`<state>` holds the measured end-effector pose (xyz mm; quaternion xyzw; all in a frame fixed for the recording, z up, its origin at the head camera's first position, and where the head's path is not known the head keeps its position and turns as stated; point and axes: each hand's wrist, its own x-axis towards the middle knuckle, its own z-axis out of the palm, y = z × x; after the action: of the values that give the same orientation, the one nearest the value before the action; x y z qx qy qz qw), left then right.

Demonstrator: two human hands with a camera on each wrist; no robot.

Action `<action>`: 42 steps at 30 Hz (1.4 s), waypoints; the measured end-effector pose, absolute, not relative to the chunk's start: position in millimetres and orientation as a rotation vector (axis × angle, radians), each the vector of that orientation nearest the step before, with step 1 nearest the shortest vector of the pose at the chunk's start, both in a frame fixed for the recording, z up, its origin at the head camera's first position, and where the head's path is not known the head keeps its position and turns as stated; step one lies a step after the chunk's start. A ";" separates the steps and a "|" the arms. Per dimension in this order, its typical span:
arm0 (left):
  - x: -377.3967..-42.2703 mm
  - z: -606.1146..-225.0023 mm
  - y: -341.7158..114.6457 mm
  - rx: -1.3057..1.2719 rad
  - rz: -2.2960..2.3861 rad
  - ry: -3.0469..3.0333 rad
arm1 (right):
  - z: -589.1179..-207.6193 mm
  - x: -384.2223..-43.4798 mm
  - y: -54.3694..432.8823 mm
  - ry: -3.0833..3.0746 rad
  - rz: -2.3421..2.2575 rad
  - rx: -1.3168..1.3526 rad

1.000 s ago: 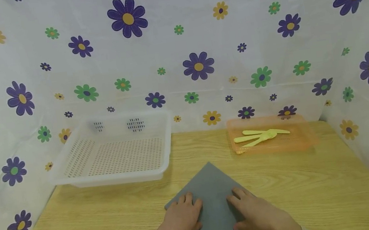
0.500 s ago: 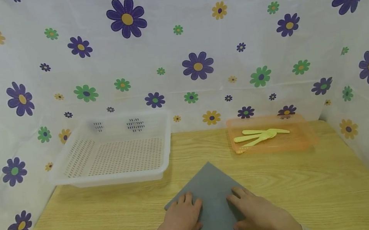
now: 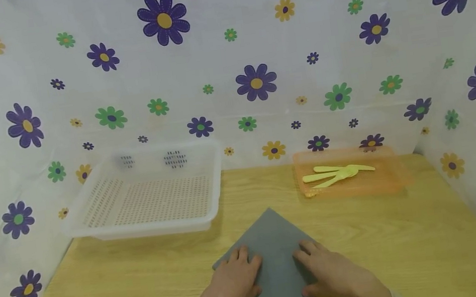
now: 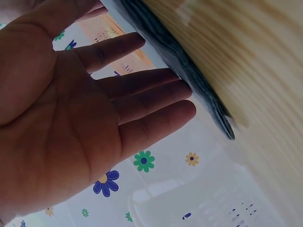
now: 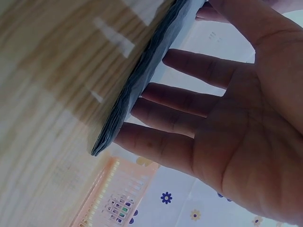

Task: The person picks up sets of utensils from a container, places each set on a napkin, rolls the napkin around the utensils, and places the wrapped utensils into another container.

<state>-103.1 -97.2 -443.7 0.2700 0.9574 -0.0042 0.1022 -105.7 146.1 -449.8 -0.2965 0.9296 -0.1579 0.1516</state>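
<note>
A flat grey folded napkin (image 3: 276, 269) lies on the table with one corner pointing away from me. Its soft, layered edge shows in both wrist views. My left hand (image 3: 234, 282) rests on its left side, and the fairly straight fingertips (image 4: 182, 111) touch the top. On the right side my right hand (image 3: 333, 271) rests in the same manner, its extended fingertips (image 5: 125, 135) against the surface. Both palms are raised off the napkin, and neither hand grips it. The near corner of the napkin is cut off by the bottom of the head view.
A white perforated plastic basket (image 3: 149, 229) stands at the back left. At the back right is a shallow orange basket (image 3: 378, 185) holding yellow plastic cutlery (image 3: 345, 173), among it a knife and a spoon. A flower-patterned sheet (image 3: 208, 62) encloses the wooden table (image 3: 404, 247).
The head view has shifted very slightly. Both hands and the napkin stay in place.
</note>
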 end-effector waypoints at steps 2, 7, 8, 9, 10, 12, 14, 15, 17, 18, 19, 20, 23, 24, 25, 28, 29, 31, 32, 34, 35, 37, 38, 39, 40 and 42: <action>-104.0 -443.0 -97.7 0.806 -0.005 2.836 | -448.3 -106.6 145.6 2.661 -0.466 -0.831; -105.5 -440.3 -98.7 0.817 0.018 2.838 | -446.4 -107.5 144.1 2.648 -0.471 -0.803; -105.8 -439.8 -98.8 0.817 0.024 2.834 | -446.2 -107.7 144.0 2.646 -0.471 -0.800; -106.1 -439.5 -98.8 0.814 0.031 2.829 | -446.0 -107.8 143.9 2.644 -0.470 -0.799; -106.4 -439.3 -98.8 0.811 0.037 2.824 | -445.8 -107.6 143.9 2.644 -0.468 -0.799; -107.0 -439.1 -98.7 0.804 0.048 2.812 | -445.3 -107.2 143.8 2.643 -0.464 -0.804; -107.0 -439.7 -98.4 0.798 0.056 2.804 | -445.6 -106.8 143.9 2.646 -0.460 -0.811; -107.1 -440.0 -98.3 0.795 0.058 2.801 | -445.7 -106.6 143.9 2.648 -0.458 -0.814; -107.2 -440.6 -98.0 0.793 0.064 2.796 | -445.9 -106.6 143.9 2.648 -0.455 -0.815; -107.3 -440.7 -97.8 0.792 0.066 2.795 | -445.8 -106.7 144.0 2.648 -0.455 -0.813; -107.4 -441.0 -97.7 0.794 0.065 2.796 | -446.0 -106.9 144.1 2.648 -0.453 -0.812; -107.5 -441.2 -97.6 0.793 0.064 2.795 | -446.0 -106.8 144.1 2.645 -0.452 -0.809; -107.8 -441.2 -97.2 0.790 0.061 2.796 | -446.5 -107.0 144.4 2.648 -0.448 -0.813; -108.0 -441.2 -97.3 0.789 0.060 2.796 | -446.8 -107.1 144.4 2.651 -0.447 -0.818; -108.2 -441.3 -97.4 0.788 0.058 2.795 | -447.1 -107.1 144.5 2.653 -0.447 -0.820; -108.7 -441.5 -98.5 0.785 0.063 2.792 | -447.6 -107.1 143.9 2.658 -0.449 -0.823; -108.7 -441.9 -99.0 0.785 0.063 2.793 | -447.9 -107.2 143.6 2.659 -0.447 -0.826; -108.4 -442.4 -100.0 0.780 0.064 2.795 | -448.3 -107.0 142.5 2.658 -0.442 -0.832; -108.1 -442.9 -100.5 0.777 0.066 2.797 | -448.8 -107.2 142.0 2.654 -0.440 -0.832; -107.6 -443.7 -100.9 0.773 0.067 2.800 | -449.9 -107.6 141.4 2.649 -0.436 -0.830; -107.3 -443.8 -100.9 0.773 0.072 2.800 | -450.3 -107.7 141.3 2.641 -0.438 -0.824; -107.2 -443.9 -100.4 0.775 0.075 2.798 | -450.8 -107.7 141.6 2.626 -0.444 -0.809; -107.2 -443.9 -99.9 0.777 0.079 2.798 | -451.0 -107.7 142.0 2.622 -0.444 -0.804; -107.3 -443.8 -99.3 0.781 0.077 2.801 | -450.9 -107.7 142.4 2.625 -0.442 -0.811; -107.5 -443.8 -98.7 0.789 0.068 2.805 | -451.0 -107.8 143.0 2.632 -0.435 -0.816; -107.9 -443.9 -97.6 0.798 0.057 2.815 | -451.1 -107.7 144.1 2.647 -0.426 -0.825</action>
<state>-107.9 -97.6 -443.9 0.2712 0.9563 0.0195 0.1074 -107.7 144.1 -451.1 -0.2899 0.9303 -0.1497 0.1677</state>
